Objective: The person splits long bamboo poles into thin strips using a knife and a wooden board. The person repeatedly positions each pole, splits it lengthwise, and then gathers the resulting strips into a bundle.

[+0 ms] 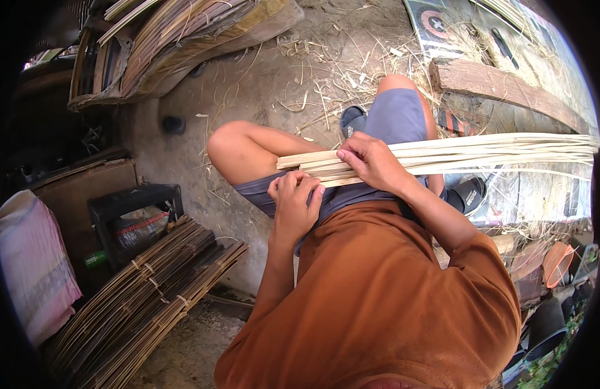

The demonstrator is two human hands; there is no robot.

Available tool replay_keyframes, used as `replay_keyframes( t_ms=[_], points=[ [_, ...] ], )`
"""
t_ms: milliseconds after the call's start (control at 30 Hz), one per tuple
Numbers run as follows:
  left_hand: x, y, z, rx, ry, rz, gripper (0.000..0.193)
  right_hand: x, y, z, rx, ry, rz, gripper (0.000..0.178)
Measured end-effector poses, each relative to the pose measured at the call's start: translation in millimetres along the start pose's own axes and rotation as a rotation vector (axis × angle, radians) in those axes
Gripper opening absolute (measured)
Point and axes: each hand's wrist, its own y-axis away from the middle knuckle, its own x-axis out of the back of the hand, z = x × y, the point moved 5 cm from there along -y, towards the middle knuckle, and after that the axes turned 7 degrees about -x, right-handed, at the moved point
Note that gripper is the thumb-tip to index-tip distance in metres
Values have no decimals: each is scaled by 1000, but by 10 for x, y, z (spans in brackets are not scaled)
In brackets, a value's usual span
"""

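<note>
A bundle of long, pale bamboo strips (468, 152) lies across my lap and reaches far out to the right, where the strips fan slightly apart. My right hand (376, 163) is wrapped over the bundle near its left end, thumb on top. At that left end, my left hand (295, 194) has its fingers bent against the strip ends on the near side. Its thumb points up along the edge of the bundle. Whether a single strip sits between the left fingers is hidden. The strip ends under my hands are slightly uneven.
Bound stacks of dark slats (138, 298) lie at the lower left, beside a black stool (135, 220). A wooden plank (507, 91) rests on a printed sheet at the upper right. Shavings (332, 78) litter the floor ahead. A sack-wrapped bundle (183, 45) stands at the upper left.
</note>
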Motion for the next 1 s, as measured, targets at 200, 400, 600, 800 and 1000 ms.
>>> replay_keyframes(
  t_ms=[200, 400, 600, 800, 1000],
  points=[
    [-10, 12, -16, -14, -3, 35, 15, -74, 89, -118, 127, 98, -150, 19],
    [-23, 0, -34, -14, 8, 48, 15, -189, 102, 31, 96, 16, -103, 19],
    [-81, 52, -89, 8, 4, 46, 16, 2, -2, 0, 7, -63, -87, 16],
    [-51, 7, -66, -18, -5, 68, 17, -132, -53, -2, 434, 358, -47, 17],
    [-65, 35, -63, -16, -5, 64, 17, -214, -89, 51, 373, 239, -34, 12]
  ],
)
